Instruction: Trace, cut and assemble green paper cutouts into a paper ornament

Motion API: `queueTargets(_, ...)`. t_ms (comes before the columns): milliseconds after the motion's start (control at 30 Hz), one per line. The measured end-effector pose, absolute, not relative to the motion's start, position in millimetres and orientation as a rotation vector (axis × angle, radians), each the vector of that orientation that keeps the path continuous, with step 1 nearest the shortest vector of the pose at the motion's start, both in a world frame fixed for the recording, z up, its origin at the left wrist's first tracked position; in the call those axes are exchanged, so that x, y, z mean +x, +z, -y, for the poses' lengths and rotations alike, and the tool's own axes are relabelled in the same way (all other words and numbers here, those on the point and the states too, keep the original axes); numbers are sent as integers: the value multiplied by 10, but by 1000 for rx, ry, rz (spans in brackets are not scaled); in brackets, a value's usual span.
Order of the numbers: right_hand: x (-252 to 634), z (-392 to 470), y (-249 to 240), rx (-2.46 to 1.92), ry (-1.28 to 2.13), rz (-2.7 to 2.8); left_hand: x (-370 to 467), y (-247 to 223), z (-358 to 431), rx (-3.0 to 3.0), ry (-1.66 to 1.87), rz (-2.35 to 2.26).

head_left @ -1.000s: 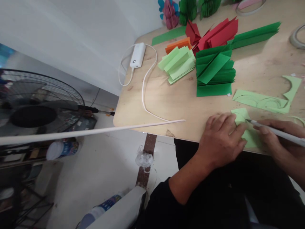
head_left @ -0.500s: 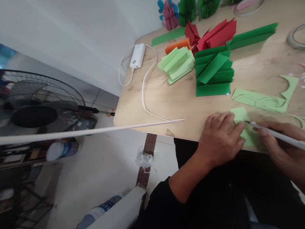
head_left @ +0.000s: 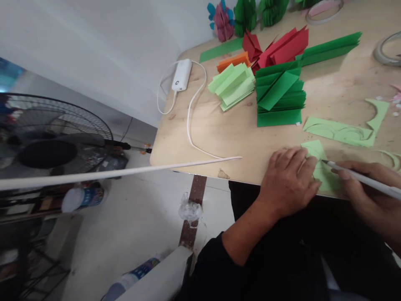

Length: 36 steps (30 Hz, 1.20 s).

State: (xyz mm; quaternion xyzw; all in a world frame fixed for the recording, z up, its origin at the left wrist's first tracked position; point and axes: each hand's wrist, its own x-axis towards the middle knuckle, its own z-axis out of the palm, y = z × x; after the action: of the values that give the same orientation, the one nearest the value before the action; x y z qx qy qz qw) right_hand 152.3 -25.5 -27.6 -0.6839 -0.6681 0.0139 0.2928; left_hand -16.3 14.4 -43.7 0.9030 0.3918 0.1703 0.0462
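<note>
At the table's front edge lies a light green piece of paper [head_left: 326, 177]. My left hand [head_left: 290, 177] rests palm down over its left side, fingers laid out and pressing on the sheet. A white pen [head_left: 363, 177] is pinched in my right hand [head_left: 374, 196], its dark tip at the paper close to my left fingertips. Part of the sheet is hidden under my left hand. Beyond it lies a light green offcut [head_left: 341, 131] with curved pencil lines and a cut-out edge.
Folded dark green paper [head_left: 280, 98], light green folded paper [head_left: 234, 85] and red folded paper [head_left: 285, 48] lie farther back. A white power bank [head_left: 181, 75] with a white cable [head_left: 189, 113] sits at the left. A tape roll [head_left: 388, 50] is at right; a fan [head_left: 50, 129] stands left.
The pen tip has shifted very slightly on the paper. Both hands stay in nearly the same place; the whole view has moved a little.
</note>
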Motion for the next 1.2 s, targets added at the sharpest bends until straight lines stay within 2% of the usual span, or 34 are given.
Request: queueTargets(1200,1536,309,-278,-1832,34,1797,-161,-413,-150,2736,518,-1185)
